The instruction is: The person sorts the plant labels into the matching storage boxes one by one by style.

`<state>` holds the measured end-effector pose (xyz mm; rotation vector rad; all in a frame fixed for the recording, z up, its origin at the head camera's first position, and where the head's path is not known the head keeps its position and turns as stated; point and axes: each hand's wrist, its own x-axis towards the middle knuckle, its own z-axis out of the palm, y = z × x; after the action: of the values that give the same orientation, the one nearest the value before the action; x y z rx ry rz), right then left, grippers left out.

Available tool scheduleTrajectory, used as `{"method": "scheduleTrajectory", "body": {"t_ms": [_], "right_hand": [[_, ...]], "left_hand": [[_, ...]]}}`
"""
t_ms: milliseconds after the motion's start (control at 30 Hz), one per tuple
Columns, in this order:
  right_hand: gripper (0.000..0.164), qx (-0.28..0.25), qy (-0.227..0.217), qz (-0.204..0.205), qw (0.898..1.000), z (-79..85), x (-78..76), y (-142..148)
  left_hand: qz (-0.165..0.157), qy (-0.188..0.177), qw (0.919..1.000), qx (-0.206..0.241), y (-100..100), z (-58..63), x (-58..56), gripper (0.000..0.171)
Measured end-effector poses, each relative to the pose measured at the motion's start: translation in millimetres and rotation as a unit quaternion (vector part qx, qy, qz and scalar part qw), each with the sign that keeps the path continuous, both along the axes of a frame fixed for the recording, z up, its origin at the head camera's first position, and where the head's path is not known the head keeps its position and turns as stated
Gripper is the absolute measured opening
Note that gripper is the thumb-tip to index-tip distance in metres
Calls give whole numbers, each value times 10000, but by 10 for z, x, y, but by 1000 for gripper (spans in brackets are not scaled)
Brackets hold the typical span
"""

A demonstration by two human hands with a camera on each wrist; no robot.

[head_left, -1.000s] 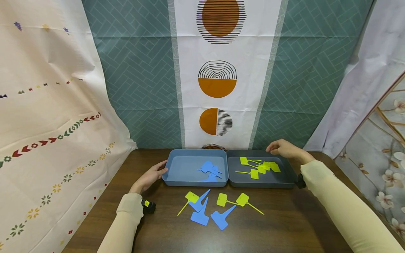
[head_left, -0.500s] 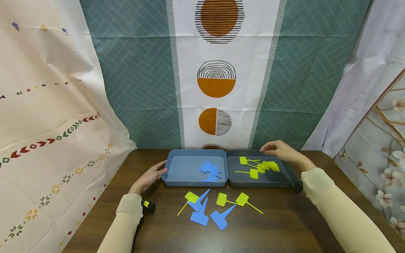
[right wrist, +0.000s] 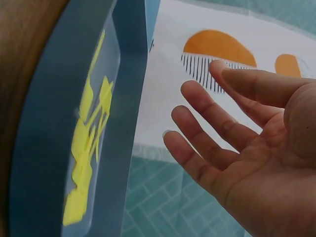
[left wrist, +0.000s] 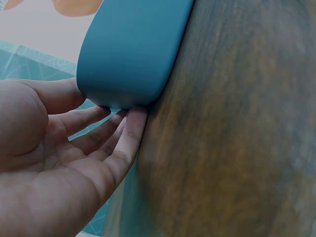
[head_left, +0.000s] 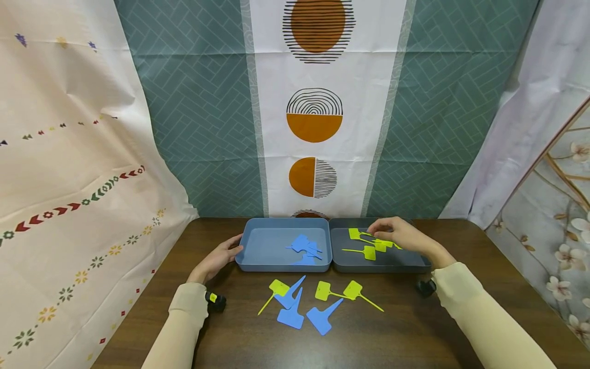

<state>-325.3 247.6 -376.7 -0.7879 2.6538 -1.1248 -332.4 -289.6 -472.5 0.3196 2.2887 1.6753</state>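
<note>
My left hand (head_left: 216, 260) rests against the left end of the blue-grey tray (head_left: 286, 268). In the left wrist view its extended fingers touch the rounded corner of that tray (left wrist: 133, 49). My right hand (head_left: 401, 236) hovers over the dark grey tray (head_left: 407, 269), partly covering its pile of yellow plant labels (head_left: 370, 253). Seen from the right wrist, this hand (right wrist: 247, 143) holds nothing; its fingers are loosely bent and spread. Blue T-shaped plant labels (head_left: 301, 242) lie in the right part of the blue-grey tray.
On the brown table (head_left: 392, 338), in front of the trays, lie three blue labels (head_left: 291, 318) and three yellow labels (head_left: 279, 288), some overlapping. The trays stand side by side. A patterned cloth (head_left: 315, 179) hangs right behind them.
My right hand has moved left and toward me, from the dark tray's back right rim to above the yellow labels. My left hand stays at the blue-grey tray.
</note>
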Motion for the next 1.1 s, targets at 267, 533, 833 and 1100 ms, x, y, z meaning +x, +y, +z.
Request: {"method": "scheduleTrajectory", "body": {"t_ms": [267, 533, 833, 1100], "right_hand": [[20, 33, 228, 282, 9993, -93, 135, -157], [22, -149, -199, 1030, 9944, -250, 262, -259], [27, -278, -715, 1607, 9840, -395, 338, -365], [28, -179, -905, 1891, 9776, -500, 396, -441]], "left_hand": [[56, -55, 10000, 2, -10, -8, -11, 60], [29, -66, 10000, 21, -7, -17, -20, 60], [-3, -58, 10000, -21, -14, -14, -22, 60], [5, -49, 10000, -51, -6, -10, -19, 60]]}}
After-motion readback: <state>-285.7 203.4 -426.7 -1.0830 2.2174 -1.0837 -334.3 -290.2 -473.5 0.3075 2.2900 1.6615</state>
